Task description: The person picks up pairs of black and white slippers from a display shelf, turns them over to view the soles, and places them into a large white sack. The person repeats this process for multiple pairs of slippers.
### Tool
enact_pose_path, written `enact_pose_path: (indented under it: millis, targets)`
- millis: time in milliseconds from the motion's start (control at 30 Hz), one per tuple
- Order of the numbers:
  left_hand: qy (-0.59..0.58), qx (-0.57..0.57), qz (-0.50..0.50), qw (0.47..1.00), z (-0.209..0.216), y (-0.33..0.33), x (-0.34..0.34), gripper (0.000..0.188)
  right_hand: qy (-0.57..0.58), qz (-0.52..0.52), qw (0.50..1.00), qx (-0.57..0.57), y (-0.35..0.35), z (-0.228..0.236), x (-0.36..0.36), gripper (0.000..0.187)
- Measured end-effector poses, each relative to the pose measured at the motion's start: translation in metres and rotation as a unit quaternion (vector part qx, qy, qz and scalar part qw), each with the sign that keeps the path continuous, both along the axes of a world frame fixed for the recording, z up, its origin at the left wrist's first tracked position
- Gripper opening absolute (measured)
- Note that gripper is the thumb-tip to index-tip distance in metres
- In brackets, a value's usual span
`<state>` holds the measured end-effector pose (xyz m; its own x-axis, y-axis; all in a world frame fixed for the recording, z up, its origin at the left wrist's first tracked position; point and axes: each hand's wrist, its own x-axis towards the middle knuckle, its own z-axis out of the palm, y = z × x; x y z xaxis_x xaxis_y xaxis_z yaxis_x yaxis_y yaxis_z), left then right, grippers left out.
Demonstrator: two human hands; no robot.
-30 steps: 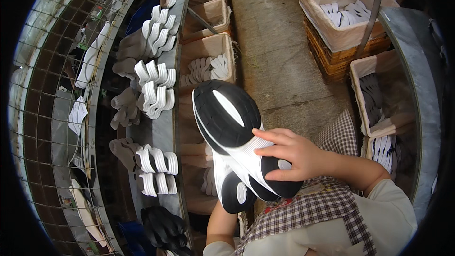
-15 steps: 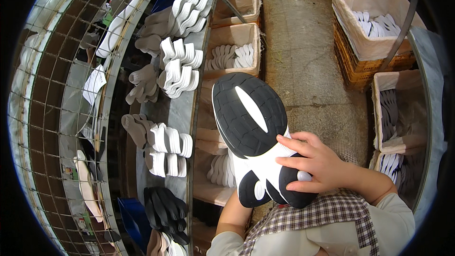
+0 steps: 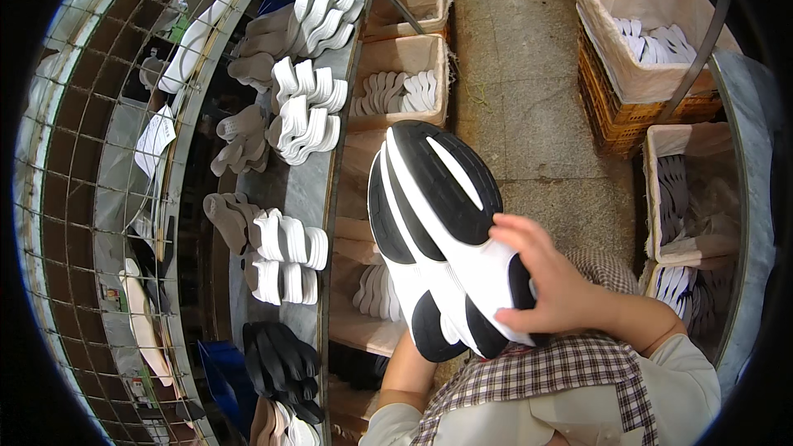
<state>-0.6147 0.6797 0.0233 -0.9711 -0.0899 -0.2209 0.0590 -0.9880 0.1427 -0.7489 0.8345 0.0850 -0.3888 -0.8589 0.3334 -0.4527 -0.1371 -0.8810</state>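
We've got a black-and-white shoe sole (image 3: 442,235) up in front of us, tread side facing the camera. Its long axis runs diagonally — toe end up and slightly left, heel end down toward our chest. Our right hand (image 3: 549,285) lies over the heel half from the right, fingers spread across the white part, thumb at the lower edge; it's clamped on the sole. Our left hand is hidden behind the sole — only the left forearm (image 3: 406,367) shows coming up beneath the heel end, so we can't tell if that hand grips or just props it. The right hand is the one we can see on it.

Packages, labels etc.:
- Left of the sole, a grey metal shelf (image 3: 306,190) curves away, w/ rows of white soles (image 3: 307,111) on edge, more white ones (image 3: 285,252) lower down, and a black bunch (image 3: 281,363) near the bottom.
- Further left, a wire rack (image 3: 83,198) w/ a white paper tag (image 3: 154,140) hanging on it; writing too small to make out.
- Beyond the sole, cloth-lined boxes (image 3: 405,66) w/ white insoles stood on edge.
- Upper right, an orange plastic crate (image 3: 615,116) carrying a cloth-lined bin (image 3: 636,66) of white pieces; at right, another lined box (image 3: 690,198) — contents dim.
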Motion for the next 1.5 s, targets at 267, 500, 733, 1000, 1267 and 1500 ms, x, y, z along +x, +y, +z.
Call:
enact_pose_path:
  millis: [267, 500, 733, 1000, 1267, 1500]
  targets:
    - [-0.001, -0.071, 0.055, 0.996, 0.031, -0.008, 0.001, 0.052, -0.74, 0.084, 0.633, -0.212, 0.012, -0.01, -0.022, 0.099]
    - [-0.04, -0.133, 0.072, 0.988, 0.04, -0.01, -0.004, 0.048, -0.761, 0.141, 0.575, -0.264, 0.017, -0.039, -0.027, 0.094]
    - [-0.033, -0.108, 0.066, 0.991, 0.038, -0.01, -0.003, 0.049, -0.737, 0.086, 0.63, -0.229, 0.022, -0.042, -0.021, 0.097]
    - [-0.041, -0.097, 0.037, 0.994, 0.028, -0.017, -0.016, 0.047, -0.477, 0.031, 0.877, -0.037, -0.005, -0.057, -0.012, 0.09]
    - [-0.063, -0.1, 0.039, 0.992, 0.023, -0.005, -0.011, 0.045, -0.638, 0.056, 0.762, -0.095, -0.004, -0.066, -0.006, 0.092]
    - [-0.072, -0.107, 0.048, 0.991, 0.021, -0.005, -0.01, 0.045, -0.64, 0.066, 0.758, -0.11, -0.002, -0.064, -0.005, 0.091]
